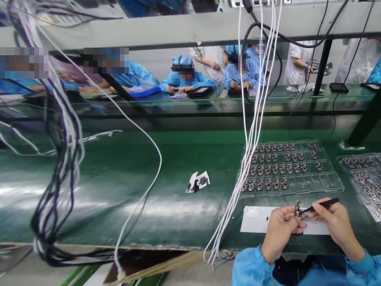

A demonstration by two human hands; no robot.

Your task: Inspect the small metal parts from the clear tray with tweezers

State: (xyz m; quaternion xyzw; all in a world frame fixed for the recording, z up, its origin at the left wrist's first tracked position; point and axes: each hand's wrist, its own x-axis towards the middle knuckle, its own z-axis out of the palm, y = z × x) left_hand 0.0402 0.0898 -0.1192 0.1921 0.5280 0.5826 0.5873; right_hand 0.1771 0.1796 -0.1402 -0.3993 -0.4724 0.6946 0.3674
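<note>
Between its fingertips my left hand (281, 228) grips a small circuit board (297, 209), held upright over the bench. My right hand (335, 220) is closed around black tweezers (326, 203), whose tips point left and meet or nearly meet the board. Beneath both hands lies a white paper strip (256, 219) with a small black piece on it. Just beyond is a clear plastic tray (327, 182) with rows of similar boards, some pockets bare. Whether the tweezers pinch anything is too small to tell.
A second tray (364, 178) of boards sits at the right edge. White cables (238, 190) hang down left of my hands, and a dark cable bundle (56, 190) hangs farther left. White scraps with black pieces (198, 182) lie mid-bench. Co-workers (186, 77) sit across a far bench.
</note>
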